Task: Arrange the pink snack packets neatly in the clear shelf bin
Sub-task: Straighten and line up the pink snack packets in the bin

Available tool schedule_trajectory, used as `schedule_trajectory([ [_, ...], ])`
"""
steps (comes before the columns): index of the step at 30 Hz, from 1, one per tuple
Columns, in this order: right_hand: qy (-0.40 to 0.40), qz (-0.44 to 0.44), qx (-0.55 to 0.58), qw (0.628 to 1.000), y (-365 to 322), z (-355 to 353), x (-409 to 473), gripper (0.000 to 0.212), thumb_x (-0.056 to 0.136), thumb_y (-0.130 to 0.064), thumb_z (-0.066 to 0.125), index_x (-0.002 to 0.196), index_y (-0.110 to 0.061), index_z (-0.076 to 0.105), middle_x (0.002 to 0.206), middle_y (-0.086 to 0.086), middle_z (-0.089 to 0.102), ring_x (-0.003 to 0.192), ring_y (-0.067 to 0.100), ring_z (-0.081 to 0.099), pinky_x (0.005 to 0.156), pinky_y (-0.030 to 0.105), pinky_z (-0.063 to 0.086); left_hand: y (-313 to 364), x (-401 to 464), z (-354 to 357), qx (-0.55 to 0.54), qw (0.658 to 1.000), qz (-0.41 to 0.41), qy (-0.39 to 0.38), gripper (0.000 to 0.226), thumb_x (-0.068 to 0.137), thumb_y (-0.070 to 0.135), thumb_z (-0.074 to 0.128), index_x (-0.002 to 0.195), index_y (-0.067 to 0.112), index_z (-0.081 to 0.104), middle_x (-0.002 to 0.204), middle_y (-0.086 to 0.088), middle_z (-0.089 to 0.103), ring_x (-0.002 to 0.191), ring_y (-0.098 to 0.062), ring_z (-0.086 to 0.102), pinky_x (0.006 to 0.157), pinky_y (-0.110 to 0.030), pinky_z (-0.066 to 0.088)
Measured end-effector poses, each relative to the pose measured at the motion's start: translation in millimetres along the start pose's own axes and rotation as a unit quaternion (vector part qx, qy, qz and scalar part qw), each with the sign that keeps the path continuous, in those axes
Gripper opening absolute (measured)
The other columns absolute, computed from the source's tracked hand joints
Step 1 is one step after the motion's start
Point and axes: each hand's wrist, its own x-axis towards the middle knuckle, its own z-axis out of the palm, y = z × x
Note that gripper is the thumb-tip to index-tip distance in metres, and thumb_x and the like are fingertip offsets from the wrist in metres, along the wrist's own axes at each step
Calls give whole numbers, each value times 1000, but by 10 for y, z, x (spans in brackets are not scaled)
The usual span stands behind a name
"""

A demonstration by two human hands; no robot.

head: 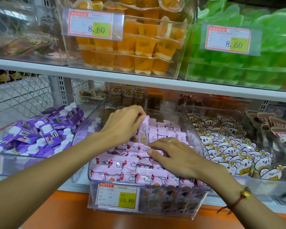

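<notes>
Left hand at 11 o'clock pinches an upright pink packet to line it up; right hand lies flat, grip released, steadying the front rows in the clear bin.

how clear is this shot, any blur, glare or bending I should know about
Head view: left hand slightly motion-blurred at its fingers; pink packets fairly sharp; glare on the clear bin walls; shelf edge bowed by the wide lens; small tag print unreadable.
</notes>
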Motion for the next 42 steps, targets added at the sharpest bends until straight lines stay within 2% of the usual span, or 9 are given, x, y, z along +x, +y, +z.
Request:
schedule_trajectory([
  [4,-3,4,-8,1000,-8,-9,8,53,94,-61,23,139,-39,40,145,-7,41,133,16,31,108,40,29,11,-65,-29,-105,986,-85,100,19,101,29,37,102,20,53,78,5,62,54,-8,56,46,-30,45],
  [8,19,0,30,999,-38,-34,-6,42,97,-53,28,124,-36,56,129,-2,54,117,20,46,99,41,38,9,-99,-77,-189,969,-128,91,21,100,31,37,104,17,52,91,-4,67,75,-25,65,67,-48,54],
  [11,173,-7,120,978,-104,-57,15,26,96,-45,41,100,-30,61,105,-3,61,81,8,58,73,31,48,85,-127,-137,-226,954,-137,139,16,100,26,40,102,18,53,93,-2,67,83,-26,66,73,-49,55],
  [13,267,-1,159,950,-158,-79,42,24,90,-46,54,107,-30,50,110,-10,57,86,-2,56,73,27,44,124,-130,-169,-248,941,-154,171,12,100,25,42,99,21,53,92,0,67,85,-23,65,77,-48,54],
  [19,322,-52,206,922,-290,-128,69,32,81,-23,72,108,-22,54,100,-12,62,85,0,58,66,20,48,253,-132,-185,-501,808,-292,108,17,100,18,42,98,13,59,86,-3,68,68,-4,69,64,-20,57],
  [24,143,87,592,788,-262,-288,71,29,88,-31,62,109,-11,64,76,4,73,59,7,63,55,16,53,128,-130,-276,-465,850,-244,-36,21,98,43,40,104,34,58,100,11,68,94,2,62,68,-18,49],
  [31,57,104,681,723,-225,-298,49,45,80,-51,59,111,-18,64,90,7,73,73,17,67,60,24,56,157,-129,-335,-503,832,-221,-80,28,87,35,62,109,17,65,97,-2,73,87,-7,69,69,-16,54],
  [36,117,107,649,744,-159,-288,54,48,79,-58,57,112,-25,64,105,-3,71,95,15,68,82,31,50,149,-137,-269,-503,815,-287,-17,33,83,41,67,94,10,69,89,-3,75,83,-12,71,67,-18,56],
  [42,251,20,375,892,-197,-228,24,32,84,-29,68,116,-27,62,109,-10,64,96,0,59,79,13,49,213,-113,-164,-415,873,-255,-23,38,78,53,66,89,17,71,79,2,74,75,-12,71,67,-27,53],
])
